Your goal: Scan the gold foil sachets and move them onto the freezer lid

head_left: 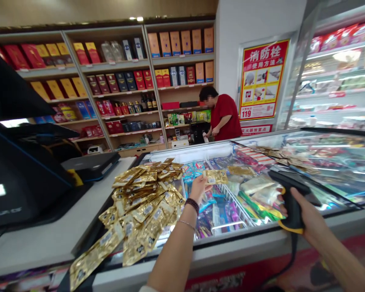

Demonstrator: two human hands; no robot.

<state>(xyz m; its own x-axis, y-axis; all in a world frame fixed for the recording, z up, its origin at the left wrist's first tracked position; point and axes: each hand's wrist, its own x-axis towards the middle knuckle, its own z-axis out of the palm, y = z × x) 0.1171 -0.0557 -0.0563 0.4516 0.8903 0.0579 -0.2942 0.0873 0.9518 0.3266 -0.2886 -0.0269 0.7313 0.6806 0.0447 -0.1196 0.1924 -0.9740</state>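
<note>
Bare forearms (173,259) crossed the near edge of a freezer (231,252); above its middle, the left hand (197,190) pinched a gold packet (218,177) by one end, grip closed, while the right hand (307,215) was wrapped around a black scanner (292,205), and more gold packets (149,198) lay heaped toward the freezer's near left corner

"What's worn on the left arm (174,253)?"

"2 pieces. Nearest the left hand (200,187) is a dark brownish beaded bracelet (193,205), its small round beads in about 2 rows."

"And piece 2?"

"A thin, pale metallic bracelet (187,223), slimmer, farther up."

"Any clothing?"

"A sliver of whitish sleeve (147,288) at the bottom edge."

"And the right hand (305,213)?"

"Bare, and so is the right forearm (337,247) as far as it shows."
</note>
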